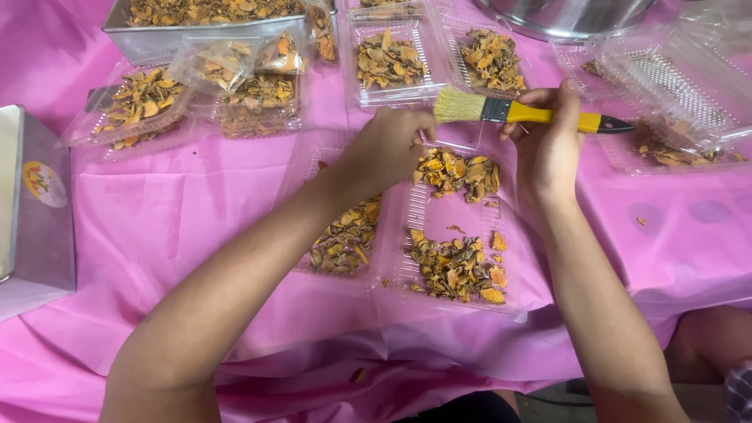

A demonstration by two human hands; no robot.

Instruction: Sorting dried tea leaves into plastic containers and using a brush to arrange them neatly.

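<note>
My right hand (548, 141) grips a paintbrush (521, 113) with a yellow handle, black tip and pale bristles pointing left, held level above a clear plastic clamshell tray (439, 207). The tray lies open on the pink tablecloth (172, 219) and holds piles of dried orange-brown slices (456, 268). My left hand (388, 149) rests at the tray's far edge, fingers bent down onto a heap of slices (458, 172); whether it pinches any I cannot tell.
Several more clear trays of dried slices (388, 63) stand at the back, beside a metal tray (157, 35) full of them. An empty clear lid (666, 86) lies at the right, a steel bowl (564, 16) behind it, a grey box (35, 211) at left.
</note>
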